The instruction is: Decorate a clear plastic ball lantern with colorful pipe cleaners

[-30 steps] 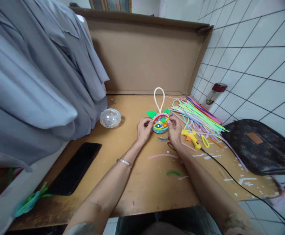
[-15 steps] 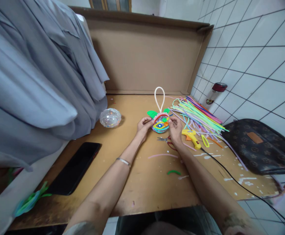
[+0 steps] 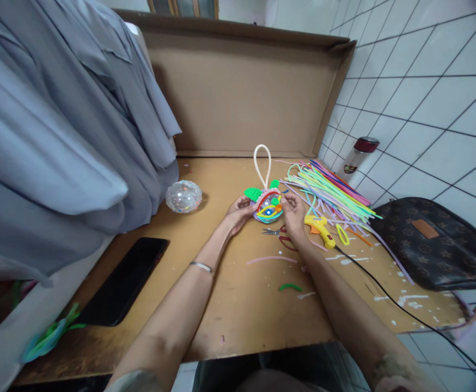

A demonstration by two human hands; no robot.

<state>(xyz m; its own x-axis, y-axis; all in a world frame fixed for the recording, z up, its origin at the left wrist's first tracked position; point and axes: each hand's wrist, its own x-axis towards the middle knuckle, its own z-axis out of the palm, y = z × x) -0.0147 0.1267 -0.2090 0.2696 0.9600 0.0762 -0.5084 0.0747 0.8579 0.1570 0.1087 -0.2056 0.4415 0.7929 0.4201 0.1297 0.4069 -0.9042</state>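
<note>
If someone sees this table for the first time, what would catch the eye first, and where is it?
Probably the bright ornament with its white loop, between the left hand and the right hand, near the picture's middle. Next, perhaps the pile of colourful sticks to its right, left of the dark bag. The large grey cloth filling the left side may also draw attention.

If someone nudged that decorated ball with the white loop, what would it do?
The decorated ball might roll, being rounded, though its protruding green leaf shapes could check it. Its see-through body suggests it is probably light for its size. The white loop stands up unsupported, so it is likely springy rather than floppy.
</note>
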